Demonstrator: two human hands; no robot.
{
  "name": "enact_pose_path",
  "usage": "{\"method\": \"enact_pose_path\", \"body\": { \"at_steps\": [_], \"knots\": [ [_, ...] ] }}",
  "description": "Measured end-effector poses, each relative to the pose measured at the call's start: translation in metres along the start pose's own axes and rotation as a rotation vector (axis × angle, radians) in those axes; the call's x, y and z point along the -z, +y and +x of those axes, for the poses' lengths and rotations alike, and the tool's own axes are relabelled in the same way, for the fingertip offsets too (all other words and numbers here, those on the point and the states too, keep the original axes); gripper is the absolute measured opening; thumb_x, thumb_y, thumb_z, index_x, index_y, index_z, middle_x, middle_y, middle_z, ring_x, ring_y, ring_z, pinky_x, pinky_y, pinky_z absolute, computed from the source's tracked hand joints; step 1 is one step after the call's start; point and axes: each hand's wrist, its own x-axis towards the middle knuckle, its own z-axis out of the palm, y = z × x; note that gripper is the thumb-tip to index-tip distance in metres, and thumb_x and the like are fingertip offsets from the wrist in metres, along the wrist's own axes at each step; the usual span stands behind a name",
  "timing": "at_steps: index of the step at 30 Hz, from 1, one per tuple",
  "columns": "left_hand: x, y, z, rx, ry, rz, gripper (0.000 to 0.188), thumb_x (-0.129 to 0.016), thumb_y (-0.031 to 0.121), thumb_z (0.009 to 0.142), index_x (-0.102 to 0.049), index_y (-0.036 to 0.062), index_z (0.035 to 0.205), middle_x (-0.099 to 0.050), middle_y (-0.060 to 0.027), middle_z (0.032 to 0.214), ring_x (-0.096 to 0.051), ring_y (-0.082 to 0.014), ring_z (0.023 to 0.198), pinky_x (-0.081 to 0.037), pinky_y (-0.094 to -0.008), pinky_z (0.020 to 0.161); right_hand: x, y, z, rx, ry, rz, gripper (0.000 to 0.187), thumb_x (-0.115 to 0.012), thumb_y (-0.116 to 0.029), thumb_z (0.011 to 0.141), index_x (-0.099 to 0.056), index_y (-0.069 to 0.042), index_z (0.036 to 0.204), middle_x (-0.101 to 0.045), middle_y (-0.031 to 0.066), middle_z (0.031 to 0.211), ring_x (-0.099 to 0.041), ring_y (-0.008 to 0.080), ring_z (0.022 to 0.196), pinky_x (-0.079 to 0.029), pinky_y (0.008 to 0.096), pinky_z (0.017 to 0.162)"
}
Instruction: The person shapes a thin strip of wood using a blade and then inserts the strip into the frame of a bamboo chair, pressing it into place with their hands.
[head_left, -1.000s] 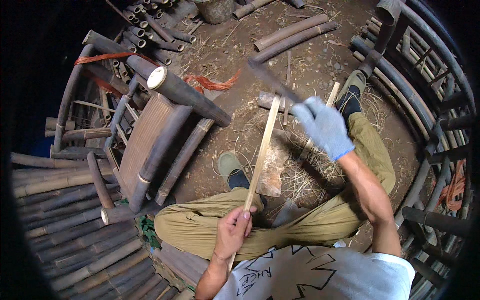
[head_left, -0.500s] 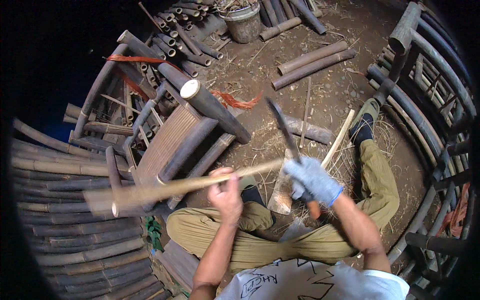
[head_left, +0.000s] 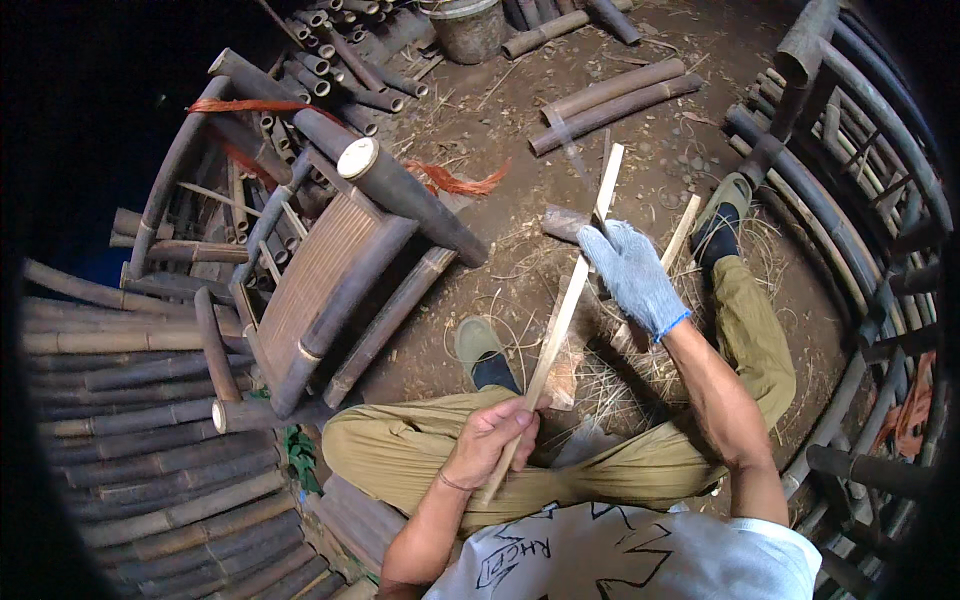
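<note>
My bare left hand (head_left: 495,440) is closed round the lower part of a pale split bamboo strip (head_left: 560,330). The strip slants up and away from my lap, past my right hand. My right hand (head_left: 632,275), in a grey knitted glove, is closed on a knife (head_left: 601,224) beside the strip's upper half. Only a dark sliver of the blade shows by the glove; the handle is mostly hidden. Beneath the strip, a worn wooden block (head_left: 566,380) lies between my legs. Another pale strip (head_left: 682,230) lies beyond the glove.
A bamboo chair (head_left: 330,270) tied with orange cord stands at left, next to a bamboo-slat platform (head_left: 150,410). Two bamboo lengths (head_left: 620,105) lie ahead; a bucket (head_left: 468,35) stands farther back. A bamboo frame (head_left: 870,150) lines the right. Shavings litter the ground.
The bamboo strip has swung from pointing left to pointing away from me. My left hand has moved nearer my lap, my gloved right hand farther forward. The knife blade is now mostly out of sight.
</note>
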Motion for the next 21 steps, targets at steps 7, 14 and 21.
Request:
{"method": "enact_pose_path", "body": {
  "at_steps": [7,14,21],
  "knots": [
    [-0.018,0.017,0.019,-0.209,0.413,0.357,0.030,-0.053,0.017,0.104,-0.063,0.0039,0.128,-0.059,0.0041,0.078,-0.047,-0.0022,0.060,-0.038,-0.0192,0.051,-0.020,-0.021,-0.070,0.361,-0.237,-0.485,0.051,-0.066,-0.058,0.084,-0.065,-0.007,0.084,-0.067,0.0187,0.076,-0.067,0.0405,0.069,-0.053,0.0489,0.061],
    [-0.022,-0.004,0.001,-0.217,0.458,0.473,0.031,-0.054,0.013,0.102,-0.062,0.0033,0.131,-0.058,0.0032,0.077,-0.048,-0.0037,0.063,-0.041,-0.0206,0.056,-0.026,-0.001,-0.053,0.199,-0.074,-0.511,0.054,-0.063,-0.062,0.085,-0.066,-0.008,0.086,-0.068,0.0174,0.077,-0.068,0.0384,0.070,-0.053,0.0464,0.060],
    [-0.021,-0.017,-0.046,-0.066,0.412,0.503,0.030,-0.055,0.011,0.102,-0.062,0.0019,0.130,-0.057,0.0020,0.080,-0.048,-0.0042,0.066,-0.041,-0.0206,0.058,0.000,0.021,-0.027,0.057,-0.024,-0.601,0.051,-0.059,-0.057,0.090,-0.067,-0.007,0.094,-0.070,0.0184,0.086,-0.068,0.0408,0.080,-0.054,0.0488,0.069]
  ]
}}
